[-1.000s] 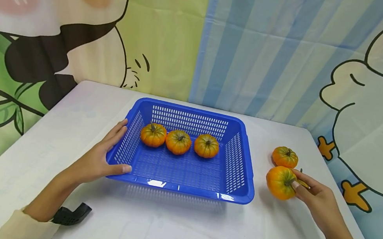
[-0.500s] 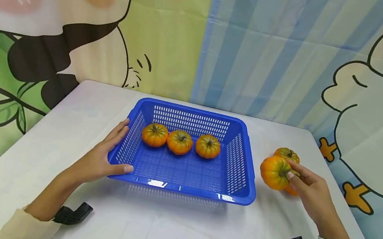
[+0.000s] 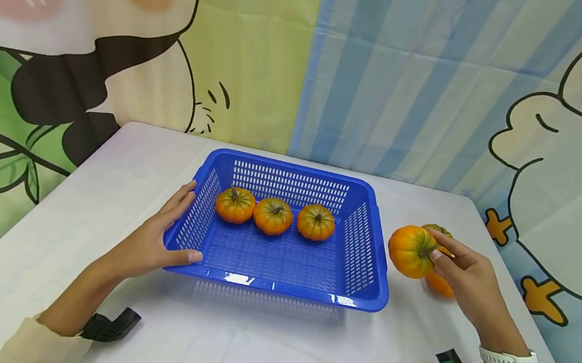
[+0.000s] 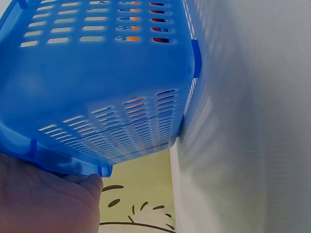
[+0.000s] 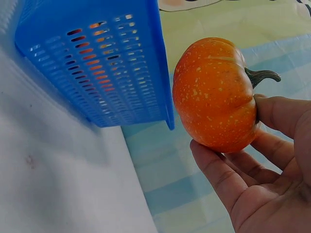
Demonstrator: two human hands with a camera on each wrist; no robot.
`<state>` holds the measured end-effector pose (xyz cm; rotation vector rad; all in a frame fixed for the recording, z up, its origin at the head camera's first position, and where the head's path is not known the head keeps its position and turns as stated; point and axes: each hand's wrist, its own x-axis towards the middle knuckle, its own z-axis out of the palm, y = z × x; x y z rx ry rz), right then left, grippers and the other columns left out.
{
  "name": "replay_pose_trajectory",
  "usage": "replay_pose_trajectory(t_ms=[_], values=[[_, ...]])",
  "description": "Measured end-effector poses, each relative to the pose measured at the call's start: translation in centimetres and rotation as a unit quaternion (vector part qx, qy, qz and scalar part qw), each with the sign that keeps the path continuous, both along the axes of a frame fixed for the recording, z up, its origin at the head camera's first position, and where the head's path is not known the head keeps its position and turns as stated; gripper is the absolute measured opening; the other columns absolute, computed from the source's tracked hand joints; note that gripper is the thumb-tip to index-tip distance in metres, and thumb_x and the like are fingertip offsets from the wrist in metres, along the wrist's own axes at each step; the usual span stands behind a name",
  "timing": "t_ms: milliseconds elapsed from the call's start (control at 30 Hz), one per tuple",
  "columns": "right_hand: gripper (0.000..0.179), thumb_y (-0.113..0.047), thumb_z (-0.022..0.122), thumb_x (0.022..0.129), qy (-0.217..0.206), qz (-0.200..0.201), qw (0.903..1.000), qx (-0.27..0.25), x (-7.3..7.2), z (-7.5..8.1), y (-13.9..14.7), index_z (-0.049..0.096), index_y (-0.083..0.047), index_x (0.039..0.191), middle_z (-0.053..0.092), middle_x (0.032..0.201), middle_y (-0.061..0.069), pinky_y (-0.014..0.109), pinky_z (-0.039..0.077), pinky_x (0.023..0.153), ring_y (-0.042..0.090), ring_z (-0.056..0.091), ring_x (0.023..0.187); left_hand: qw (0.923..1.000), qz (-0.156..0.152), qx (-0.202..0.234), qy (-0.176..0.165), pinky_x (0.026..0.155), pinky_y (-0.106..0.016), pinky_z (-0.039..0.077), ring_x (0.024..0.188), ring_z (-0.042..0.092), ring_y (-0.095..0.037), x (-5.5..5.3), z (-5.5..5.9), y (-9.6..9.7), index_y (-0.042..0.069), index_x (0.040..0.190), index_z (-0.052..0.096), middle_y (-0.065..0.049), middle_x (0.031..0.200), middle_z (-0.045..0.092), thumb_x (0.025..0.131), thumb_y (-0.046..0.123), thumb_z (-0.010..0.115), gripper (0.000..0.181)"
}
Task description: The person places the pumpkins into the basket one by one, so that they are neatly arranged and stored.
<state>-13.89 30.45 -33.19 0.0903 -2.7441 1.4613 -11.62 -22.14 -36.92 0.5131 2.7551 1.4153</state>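
head view bright | glare on basket rim (image 3: 238,279) | table (image 3: 275,317) softly shadowed

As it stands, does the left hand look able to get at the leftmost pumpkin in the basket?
Likely yes: the left hand touches the blue basket at its near-left corner, and the open top seems to leave the way in to the leftmost pumpkin free.

We see a smooth, glossy plastic basket (image 3: 279,287), a faintly shiny, smooth-skinned pumpkin (image 5: 216,97), a matt tabletop (image 3: 251,344) and a creased cloth backdrop (image 3: 390,67).
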Motion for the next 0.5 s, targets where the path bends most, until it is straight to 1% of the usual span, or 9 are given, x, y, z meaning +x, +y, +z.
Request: replay_pose_trajectory(t_ms=[100, 167, 233, 400, 500], values=[[0.045, -0.028, 0.055, 0.101, 0.007, 0.011, 0.9999, -0.005, -0.1, 0.4, -0.5, 0.051, -0.013, 0.143, 0.041, 0.147, 0.017, 0.019, 0.052, 0.082, 0.013, 0.055, 0.113, 1.0, -0.002, 0.004, 0.001, 0.106, -0.07, 0.015, 0.147, 0.0, -0.032, 0.0, 0.0, 0.0, 0.009, 0.157, 0.01, 0.006, 0.163, -0.003, 0.079, 0.034, 0.077, 0.105], [0.045, -0.028, 0.056, 0.1, 0.012, 0.018, 0.9997, -0.01, -0.3, 0.6, -0.9, 0.052, -0.012, 0.142, 0.043, 0.146, 0.018, 0.019, 0.052, 0.082, 0.007, 0.056, 0.109, 1.0, -0.004, 0.005, 0.002, 0.106, -0.07, 0.015, 0.147, 0.0, -0.032, 0.0, 0.0, 0.0, 0.009, 0.156, 0.01, 0.006, 0.163, -0.003, 0.079, 0.034, 0.077, 0.105], [0.045, -0.027, 0.057, 0.1, 0.018, 0.024, 0.9995, -0.011, -0.4, 0.8, -1.3, 0.052, -0.011, 0.142, 0.044, 0.145, 0.018, 0.018, 0.052, 0.082, 0.006, 0.056, 0.109, 1.0, -0.004, 0.005, 0.002, 0.106, -0.07, 0.015, 0.147, 0.0, -0.032, 0.1, 0.0, 0.0, 0.008, 0.156, 0.01, 0.005, 0.163, -0.003, 0.079, 0.034, 0.077, 0.105], [0.045, -0.026, 0.057, 0.1, 0.034, 0.044, 0.9985, -0.005, -0.7, 1.2, -2.3, 0.053, -0.011, 0.141, 0.048, 0.142, 0.019, 0.018, 0.051, 0.082, 0.008, 0.057, 0.11, 1.0, -0.002, 0.004, 0.001, 0.106, -0.071, 0.015, 0.147, 0.0, -0.032, 0.1, 0.1, 0.0, 0.009, 0.156, 0.01, 0.006, 0.163, -0.004, 0.079, 0.033, 0.077, 0.105], [0.044, -0.024, 0.057, 0.1, 0.044, 0.059, 0.9972, -0.01, -0.9, 1.5, -3.0, 0.053, -0.01, 0.141, 0.05, 0.14, 0.019, 0.019, 0.052, 0.082, 0.007, 0.059, 0.108, 1.0, -0.001, 0.002, 0.001, 0.106, -0.071, 0.015, 0.147, 0.0, -0.032, 0.1, 0.1, 0.0, 0.009, 0.157, 0.01, 0.006, 0.163, -0.004, 0.079, 0.034, 0.077, 0.105]])
